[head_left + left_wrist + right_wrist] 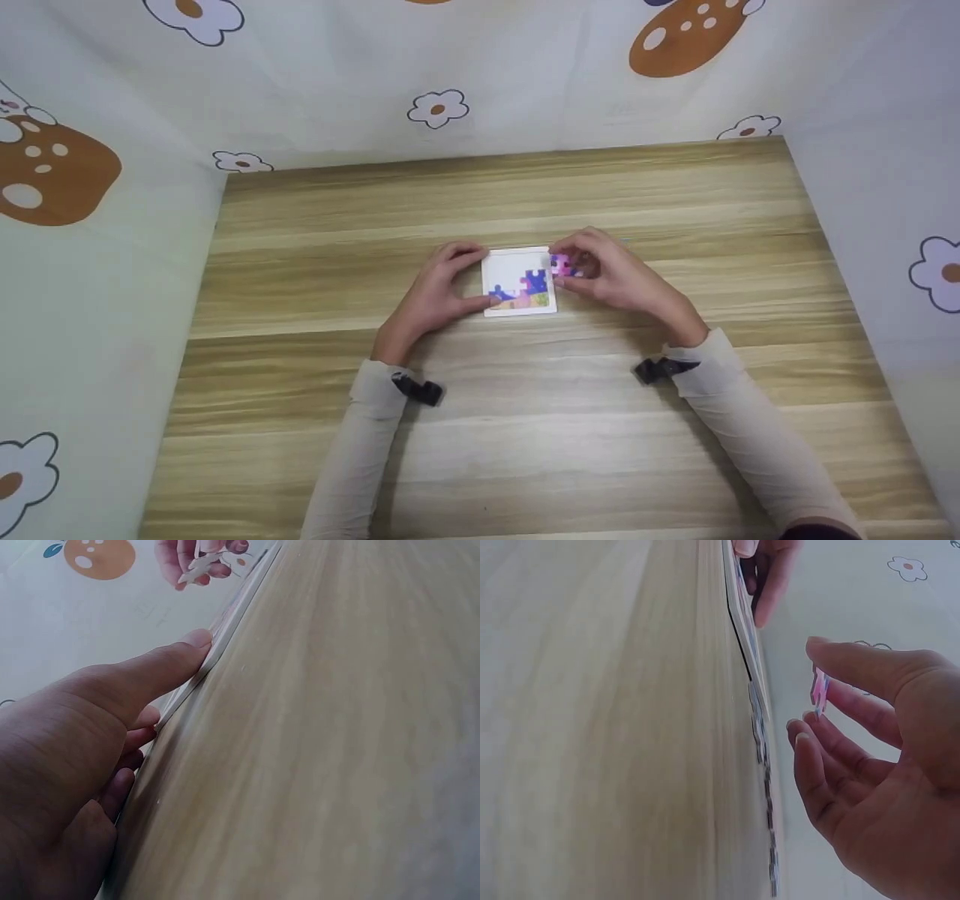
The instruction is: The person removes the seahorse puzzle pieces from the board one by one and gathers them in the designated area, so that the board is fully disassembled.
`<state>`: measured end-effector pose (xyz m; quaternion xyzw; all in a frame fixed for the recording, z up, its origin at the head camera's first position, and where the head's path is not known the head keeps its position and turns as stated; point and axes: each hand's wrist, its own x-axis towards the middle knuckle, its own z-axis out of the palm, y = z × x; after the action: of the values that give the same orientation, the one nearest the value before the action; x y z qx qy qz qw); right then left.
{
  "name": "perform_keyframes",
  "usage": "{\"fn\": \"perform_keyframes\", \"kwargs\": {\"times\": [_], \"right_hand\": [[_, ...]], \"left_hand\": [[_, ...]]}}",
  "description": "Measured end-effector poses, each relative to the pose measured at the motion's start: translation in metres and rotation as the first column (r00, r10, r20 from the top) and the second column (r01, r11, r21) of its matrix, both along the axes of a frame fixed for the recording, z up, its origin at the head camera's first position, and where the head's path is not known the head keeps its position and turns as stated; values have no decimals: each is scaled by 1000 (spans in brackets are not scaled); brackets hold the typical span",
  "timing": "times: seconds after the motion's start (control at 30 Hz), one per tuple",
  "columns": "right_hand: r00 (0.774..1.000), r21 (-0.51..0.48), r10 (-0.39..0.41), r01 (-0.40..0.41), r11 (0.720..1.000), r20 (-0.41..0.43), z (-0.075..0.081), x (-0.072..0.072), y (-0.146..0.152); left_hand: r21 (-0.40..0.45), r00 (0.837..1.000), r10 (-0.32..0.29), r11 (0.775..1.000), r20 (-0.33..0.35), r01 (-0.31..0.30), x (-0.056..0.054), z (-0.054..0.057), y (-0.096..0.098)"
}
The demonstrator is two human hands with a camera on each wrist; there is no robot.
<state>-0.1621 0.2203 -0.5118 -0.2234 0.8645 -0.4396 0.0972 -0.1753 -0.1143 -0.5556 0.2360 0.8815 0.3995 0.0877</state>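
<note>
A small square jigsaw tray [519, 258] with a white border lies on the wooden table. Blue, pink and yellow pieces fill its lower part, and its upper left shows bare white. My left hand [437, 292] holds the tray's left side, thumb near the lower corner and fingertips at the upper one. In the left wrist view that thumb [169, 664] rests on the tray edge. My right hand [611, 274] pinches a pink jigsaw piece [820, 690] between thumb and index finger, raised beside the tray's right edge. The other right fingers are loosely bent.
In the right wrist view, several loose jigsaw pieces [769, 799] lie in a row on the table [517, 442] beside the tray. Pale curtains [330, 90] printed with flowers enclose the table's back and both sides. A black camera strap [420, 389] sits at each wrist.
</note>
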Motion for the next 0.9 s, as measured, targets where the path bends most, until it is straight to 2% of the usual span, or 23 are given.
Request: {"fn": "perform_keyframes", "kwargs": {"times": [0.2, 0.57, 0.9], "right_hand": [[1000, 26, -13, 13, 1000, 1, -5, 1, 12], [999, 79, -38, 37, 996, 4, -5, 1, 31], [998, 152, -41, 33, 988, 50, -5, 3, 37]], "left_hand": [[16, 1000, -13, 1000, -22, 14, 0, -2, -2], [-5, 1000, -8, 1000, -20, 8, 0, -2, -1], [-14, 1000, -1, 1000, -27, 0, 0, -2, -1]]}}
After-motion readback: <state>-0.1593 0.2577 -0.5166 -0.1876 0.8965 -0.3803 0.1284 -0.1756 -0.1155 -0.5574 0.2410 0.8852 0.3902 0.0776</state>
